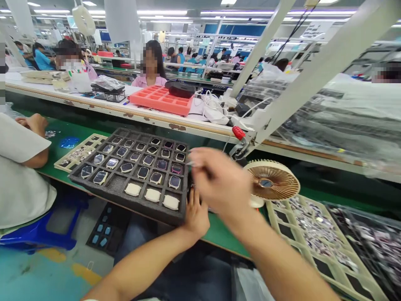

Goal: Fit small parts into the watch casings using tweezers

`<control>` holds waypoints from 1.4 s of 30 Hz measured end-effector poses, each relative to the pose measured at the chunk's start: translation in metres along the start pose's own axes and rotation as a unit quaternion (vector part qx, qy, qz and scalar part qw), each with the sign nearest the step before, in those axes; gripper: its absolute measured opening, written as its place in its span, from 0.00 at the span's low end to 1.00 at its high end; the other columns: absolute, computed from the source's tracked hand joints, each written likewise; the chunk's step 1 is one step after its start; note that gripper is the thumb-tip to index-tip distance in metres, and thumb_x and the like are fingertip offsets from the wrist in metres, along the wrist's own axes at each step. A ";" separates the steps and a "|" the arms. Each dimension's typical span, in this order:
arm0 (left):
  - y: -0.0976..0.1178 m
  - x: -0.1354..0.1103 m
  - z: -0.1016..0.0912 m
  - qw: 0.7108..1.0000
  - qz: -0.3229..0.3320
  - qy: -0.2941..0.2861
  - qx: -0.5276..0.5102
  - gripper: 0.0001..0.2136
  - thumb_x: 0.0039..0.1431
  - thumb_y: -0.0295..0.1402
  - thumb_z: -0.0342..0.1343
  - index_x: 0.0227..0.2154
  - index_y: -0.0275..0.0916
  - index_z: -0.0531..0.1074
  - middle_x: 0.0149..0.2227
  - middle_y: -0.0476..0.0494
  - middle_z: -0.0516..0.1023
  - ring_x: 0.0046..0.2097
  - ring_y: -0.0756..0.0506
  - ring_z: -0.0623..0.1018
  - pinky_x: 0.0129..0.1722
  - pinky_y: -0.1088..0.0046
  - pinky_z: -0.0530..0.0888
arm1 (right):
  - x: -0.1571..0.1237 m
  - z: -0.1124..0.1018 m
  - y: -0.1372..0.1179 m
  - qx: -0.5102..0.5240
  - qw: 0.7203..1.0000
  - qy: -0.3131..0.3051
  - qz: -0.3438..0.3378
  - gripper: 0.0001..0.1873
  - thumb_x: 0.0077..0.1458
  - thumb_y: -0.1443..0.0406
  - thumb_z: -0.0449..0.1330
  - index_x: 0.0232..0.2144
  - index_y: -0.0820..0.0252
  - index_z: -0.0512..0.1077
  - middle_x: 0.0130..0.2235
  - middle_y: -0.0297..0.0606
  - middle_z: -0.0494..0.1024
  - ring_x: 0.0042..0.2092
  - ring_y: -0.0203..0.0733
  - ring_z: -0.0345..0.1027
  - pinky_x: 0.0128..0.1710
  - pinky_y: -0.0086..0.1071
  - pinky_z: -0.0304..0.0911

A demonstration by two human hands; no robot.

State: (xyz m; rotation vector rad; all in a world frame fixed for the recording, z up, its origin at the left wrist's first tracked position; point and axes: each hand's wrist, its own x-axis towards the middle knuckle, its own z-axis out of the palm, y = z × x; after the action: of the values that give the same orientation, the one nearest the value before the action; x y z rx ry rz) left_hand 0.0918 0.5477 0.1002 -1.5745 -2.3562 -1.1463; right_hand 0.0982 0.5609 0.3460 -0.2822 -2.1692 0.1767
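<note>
A dark foam tray (119, 190) lies on the green bench in front of me, its pockets filled with several small watch bodies (143, 172); three cream ones (152, 195) sit in the near row. My left hand (196, 213) rests on the bench at the tray's right end, fingers wrapped round a small dark part that is mostly hidden. My right hand (219, 179) hovers above it, blurred, fingers pinched on a thin metal tool (189, 163), likely tweezers, pointing left over the tray's corner.
A small beige fan (272, 180) stands right of my hands. Cream trays of small parts (313, 234) fill the near right. A seated co-worker's arm (34, 142) is at left beside another parts tray (77, 151). An orange tray (161, 99) and cables lie on the far bench, where people sit.
</note>
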 end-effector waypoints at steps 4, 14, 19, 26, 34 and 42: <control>0.006 0.001 -0.009 1.000 0.006 -0.019 0.002 0.26 0.67 0.25 0.54 0.67 0.34 0.64 0.68 0.25 0.68 0.71 0.27 0.65 0.68 0.35 0.65 | 0.056 -0.051 0.069 -0.218 0.957 0.130 0.141 0.13 0.67 0.58 0.58 0.44 0.59 0.79 0.43 0.47 0.83 0.47 0.57 0.78 0.48 0.48 0.73; 0.014 -0.005 -0.030 0.999 0.029 -0.031 -0.026 0.24 0.69 0.25 0.48 0.66 0.35 0.63 0.68 0.25 0.66 0.73 0.28 0.62 0.69 0.35 0.64 | 0.064 -0.035 0.127 -0.095 0.984 -0.036 0.149 0.15 0.66 0.60 0.59 0.47 0.64 0.78 0.39 0.47 0.82 0.42 0.52 0.76 0.47 0.45 0.71; 0.016 -0.072 -0.107 0.975 0.163 -0.088 -0.122 0.22 0.69 0.30 0.54 0.64 0.41 0.64 0.59 0.36 0.78 0.63 0.42 0.75 0.64 0.64 0.76 | -0.042 -0.046 0.081 -0.107 0.982 0.147 -0.055 0.16 0.67 0.68 0.59 0.55 0.55 0.75 0.50 0.45 0.83 0.50 0.51 0.79 0.50 0.41 0.74; -0.082 -0.060 -0.260 0.955 -0.038 0.282 0.088 0.04 0.68 0.31 0.53 0.43 0.46 0.72 0.38 0.40 0.78 0.42 0.37 0.78 0.46 0.54 0.78 | -0.100 -0.048 0.089 -0.141 0.989 0.015 -0.050 0.35 0.67 0.70 0.59 0.71 0.38 0.61 0.59 0.36 0.79 0.48 0.50 0.83 0.35 0.37 0.76; -0.184 0.008 -0.343 0.951 -0.173 -0.026 0.256 0.17 0.61 0.37 0.55 0.49 0.35 0.78 0.43 0.27 0.83 0.50 0.26 0.79 0.56 0.46 0.72 | -0.119 -0.081 0.061 -0.044 0.997 0.064 0.016 0.18 0.67 0.66 0.57 0.54 0.44 0.77 0.41 0.40 0.83 0.37 0.52 0.81 0.38 0.45 0.74; -0.195 0.029 -0.365 0.967 -0.240 -0.067 0.048 0.22 0.54 0.41 0.64 0.51 0.37 0.80 0.40 0.34 0.84 0.44 0.31 0.82 0.50 0.52 0.76 | -0.142 -0.076 0.040 0.023 0.996 -0.082 0.032 0.10 0.70 0.66 0.55 0.48 0.55 0.76 0.37 0.37 0.82 0.30 0.39 0.77 0.29 0.31 0.69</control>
State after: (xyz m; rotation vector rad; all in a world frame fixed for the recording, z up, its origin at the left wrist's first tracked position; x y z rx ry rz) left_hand -0.1993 0.3066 0.2704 -1.1098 -2.9379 -0.9938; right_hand 0.2449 0.5632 0.2691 -0.3220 -2.3156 0.2946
